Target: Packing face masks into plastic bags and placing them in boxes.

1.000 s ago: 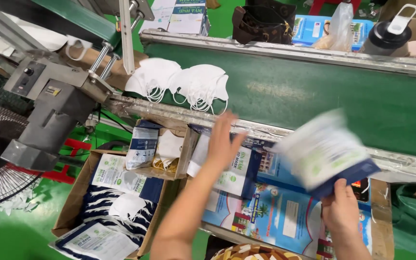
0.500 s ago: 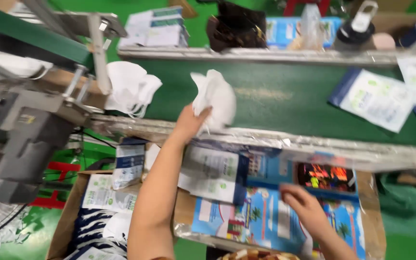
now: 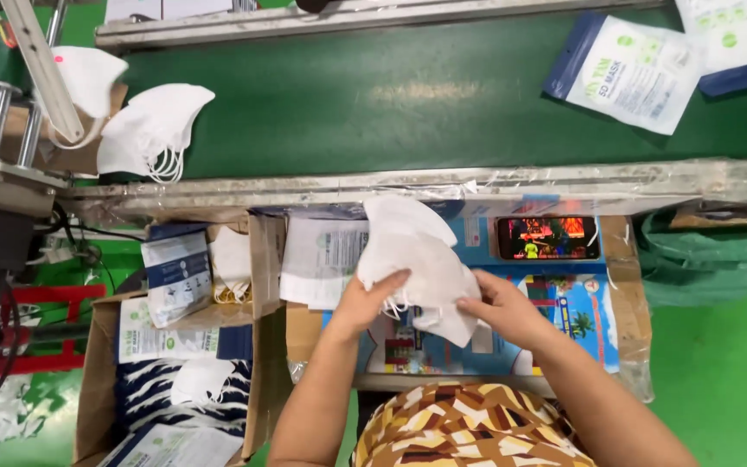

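A stack of white folded masks (image 3: 412, 259) sits between both hands, held just above the cluttered surface (image 3: 564, 346) below the green conveyor belt (image 3: 373, 95). The left hand (image 3: 369, 303) grips the stack's lower left edge; the right hand (image 3: 503, 307) pinches its right side. No pouch is around the masks yet, so packing seems barely begun. Empty pouches (image 3: 322, 259) lie just beside them, a filled packet (image 3: 628, 73) rides the belt, and loose masks (image 3: 149, 130) wait upstream.
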